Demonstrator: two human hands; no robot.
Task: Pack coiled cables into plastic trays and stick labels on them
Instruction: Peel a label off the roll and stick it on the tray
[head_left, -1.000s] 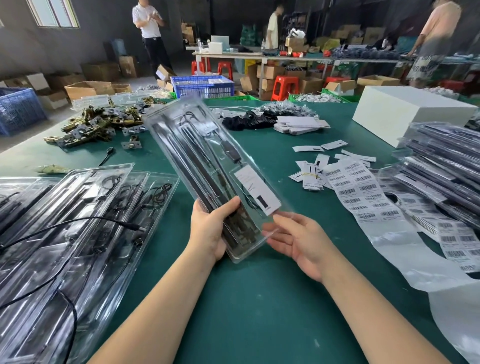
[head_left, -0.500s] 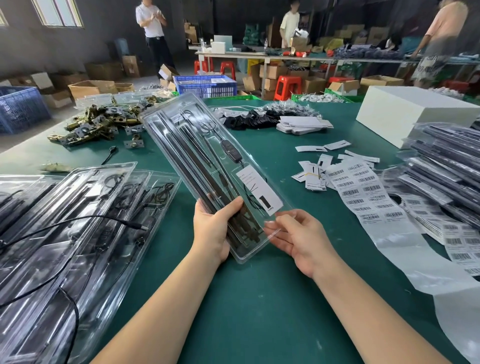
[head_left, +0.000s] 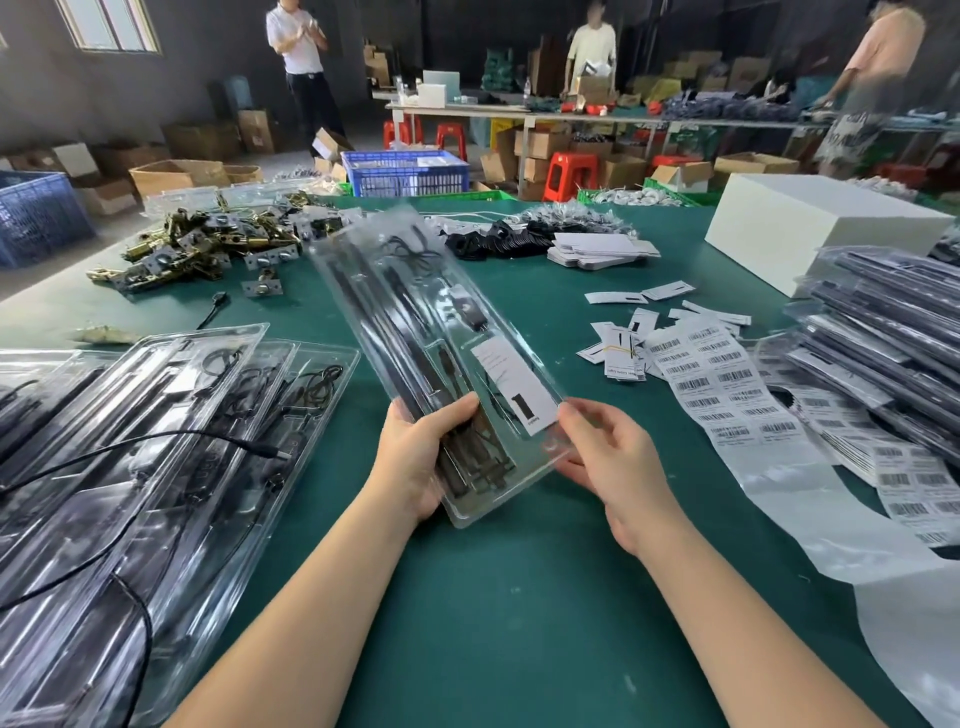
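The left hand (head_left: 421, 457) gripped the tray (head_left: 436, 353); the right hand (head_left: 605, 452) pinched its corner with curled fingers. If tilted, the tray could slip.

- Left of the left hand (head_left: 415, 457): stack of trays (head_left: 130, 493) cut off by the frame edge.
- Near the right hand (head_left: 613, 462): small print on the white card (head_left: 519, 387) too small to read.
- Far right: label strip (head_left: 810, 467) cut off at the edge.

The clear plastic tray (head_left: 415, 332), gripped at its near end, shows black cables and a white card printed black. Right of the grip, white label sheets (head_left: 727, 384) carry black barcodes on the dark green tabletop (head_left: 519, 597).
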